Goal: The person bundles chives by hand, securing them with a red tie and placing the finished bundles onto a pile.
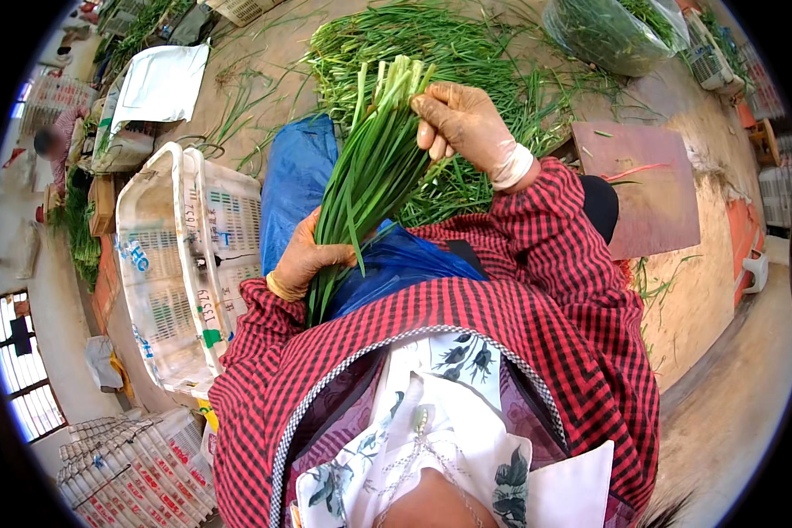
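A bunch of green garlic chives (369, 165) is held slantwise over my lap, its pale cut ends pointing up and away from me. My left hand (313, 254), in a soiled thin glove, is wrapped around the leafy lower part. At the pale end, my right hand (459, 122), also gloved, has its fingers curled at the bunch's right edge; whether it pinches any stalks cannot be told. Blue plastic sheeting (297, 178) covers my lap under the bunch. Beyond it, a large heap of loose chives (429, 39) lies on the floor.
White plastic crates (195, 264) stand close on my left, with stacked crates (138, 472) behind. A reddish board (640, 191) is on my right. A clear plastic bag of greens (614, 36) lies at the far right. Another person (59, 145) is at the far left.
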The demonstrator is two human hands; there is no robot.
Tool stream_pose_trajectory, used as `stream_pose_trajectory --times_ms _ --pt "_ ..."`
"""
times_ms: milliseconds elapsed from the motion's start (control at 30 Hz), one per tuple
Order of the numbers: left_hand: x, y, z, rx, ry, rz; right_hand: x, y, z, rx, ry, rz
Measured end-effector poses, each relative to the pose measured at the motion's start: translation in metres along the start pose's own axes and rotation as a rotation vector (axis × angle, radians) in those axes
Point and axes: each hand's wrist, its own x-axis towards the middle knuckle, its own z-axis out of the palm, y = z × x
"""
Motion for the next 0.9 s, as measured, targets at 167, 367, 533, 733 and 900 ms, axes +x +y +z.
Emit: stream_pose_trajectory --times_ms 167,367,533,733,900 --pt "-0.009 -0.004 -0.014 -0.142 -0.093 -0.021 -0.008 0.010 -0.056 0.021 0.306 -0.142" --pt "-0.002 -0.003 -0.021 -0.093 -0.026 0.046 -0.029 0.086 -0.131 -0.734 0.520 -0.040" --pt "0.003 -0.008 -0.008 -0.134 -0.057 0.059 -0.025 0.012 -0.008 -0.026 -0.010 0.211" --pt "0.005 0.000 -0.002 -0.163 -0.114 -0.016 -0.015 0.029 -0.004 -0.054 0.001 0.201" --pt "0.002 -0.007 -0.002 -0.248 -0.091 -0.031 -0.026 0.030 -0.024 -0.038 0.170 0.146"
